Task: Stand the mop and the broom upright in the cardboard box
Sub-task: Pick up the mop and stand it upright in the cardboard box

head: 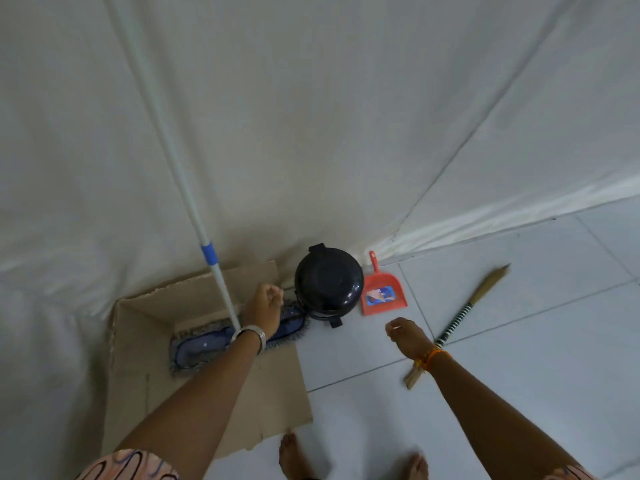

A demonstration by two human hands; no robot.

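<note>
The mop has a long white handle (180, 174) with a blue band, and it leans up against the white sheet. Its blue fringed head (201, 346) lies across the open top of the cardboard box (270, 393), one end sticking out past the right wall. My left hand (263, 308) hovers over that end, just right of the handle, curled into a loose fist with nothing in it. The broom (460, 317), tan with a black-and-white striped grip, lies flat on the floor tiles. My right hand (408, 336) hangs above its near end, fingers loosely bent, apart from it.
A black round bin (327, 282) stands right of the box against the sheet. A red dustpan (381, 294) lies beside it. A white sheet covers the walls (346, 116). My bare feet (294, 455) are on the tiles by the box's near corner.
</note>
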